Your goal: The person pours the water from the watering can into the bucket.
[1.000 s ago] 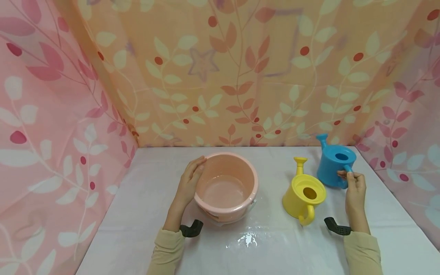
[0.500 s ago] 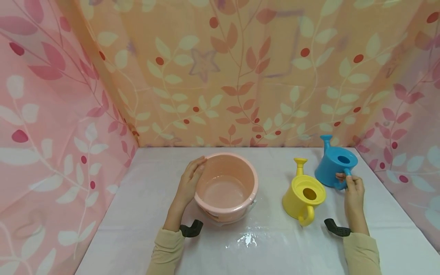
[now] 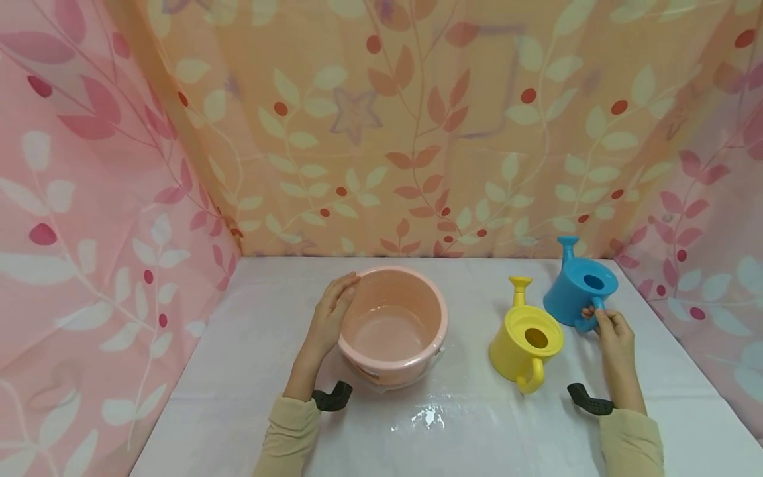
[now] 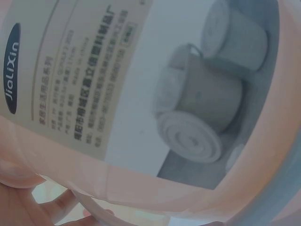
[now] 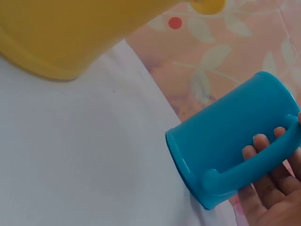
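Note:
My left hand [image 3: 326, 315] rests against the left rim of a pale pink bucket [image 3: 393, 383], its fingers lying along the outside. In the left wrist view the bucket's printed label [image 4: 197, 89] fills most of the picture, with some fingers [image 4: 16, 207] showing at the lower left. A blue toy watering can [image 3: 575, 291] stands at the back right, spout toward the curtain. My right hand [image 3: 616, 348] holds it by its handle, fingers [image 5: 270, 188] hooked through the handle loop. Nearer the middle, a yellow toy watering can [image 3: 515, 348] stands with its handle facing me.
A wet, shiny patch [image 3: 428, 416] lies on the white tabletop [image 3: 238, 397] in front of the bucket. Floral curtains [image 3: 381, 132] close off the back and both sides. Black wrist-mounted pieces [image 3: 334, 396] show at both wrists.
The blue watering can has turned slightly, its spout swinging right and its handle coming a little left and nearer. The left hand, bucket and yellow can keep their places.

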Demonstrator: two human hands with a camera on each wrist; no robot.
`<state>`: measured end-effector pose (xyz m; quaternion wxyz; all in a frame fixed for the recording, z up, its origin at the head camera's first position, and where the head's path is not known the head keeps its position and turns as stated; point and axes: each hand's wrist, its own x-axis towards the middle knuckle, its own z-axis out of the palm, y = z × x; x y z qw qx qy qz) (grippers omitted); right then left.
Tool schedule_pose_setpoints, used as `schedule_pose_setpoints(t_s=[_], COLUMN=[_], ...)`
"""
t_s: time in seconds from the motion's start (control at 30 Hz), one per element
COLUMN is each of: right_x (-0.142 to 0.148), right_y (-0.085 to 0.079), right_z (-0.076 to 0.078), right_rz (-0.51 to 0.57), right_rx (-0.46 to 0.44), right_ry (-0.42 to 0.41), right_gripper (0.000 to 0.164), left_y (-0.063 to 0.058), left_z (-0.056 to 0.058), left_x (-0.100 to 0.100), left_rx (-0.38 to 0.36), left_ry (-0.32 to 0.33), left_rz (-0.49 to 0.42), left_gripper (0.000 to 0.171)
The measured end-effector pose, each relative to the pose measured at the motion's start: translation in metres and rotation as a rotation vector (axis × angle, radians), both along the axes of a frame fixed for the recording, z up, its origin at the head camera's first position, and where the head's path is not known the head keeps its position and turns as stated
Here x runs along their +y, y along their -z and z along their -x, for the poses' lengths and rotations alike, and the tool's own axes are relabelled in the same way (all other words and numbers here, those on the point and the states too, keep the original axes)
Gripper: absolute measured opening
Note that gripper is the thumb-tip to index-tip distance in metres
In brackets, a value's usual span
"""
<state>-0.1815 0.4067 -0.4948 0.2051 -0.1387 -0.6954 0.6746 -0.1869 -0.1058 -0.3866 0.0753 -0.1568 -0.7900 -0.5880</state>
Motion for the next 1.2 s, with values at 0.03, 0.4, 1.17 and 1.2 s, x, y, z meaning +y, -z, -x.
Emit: schedule_pose_setpoints(t_s=[0.03, 0.4, 1.17, 1.2], right_x=[0.001, -0.003, 0.019, 0.018], right_y=[0.000, -0.007, 0.052, 0.053], right_z=[-0.002, -0.013, -0.009, -0.010], right_rz=[-0.011, -0.381, -0.503, -0.508], right_rx=[-0.011, -0.205, -0.117, -0.118], right_ry=[-0.013, 0.183, 0.346, 0.349], right_gripper=[0.029, 0.047, 0.041, 0.041], left_y=[0.000, 0.002, 0.000, 0.000], left_z=[0.000, 0.001, 0.001, 0.001], left_x=[0.000, 0.000, 0.000, 0.000], left_rx=[0.002, -0.010, -0.004, -0.006], left_ry=[0.003, 0.006, 0.006, 0.006], left_rz=[0.000, -0.001, -0.012, -0.012], left_gripper=[0.036, 0.037, 0.037, 0.037])
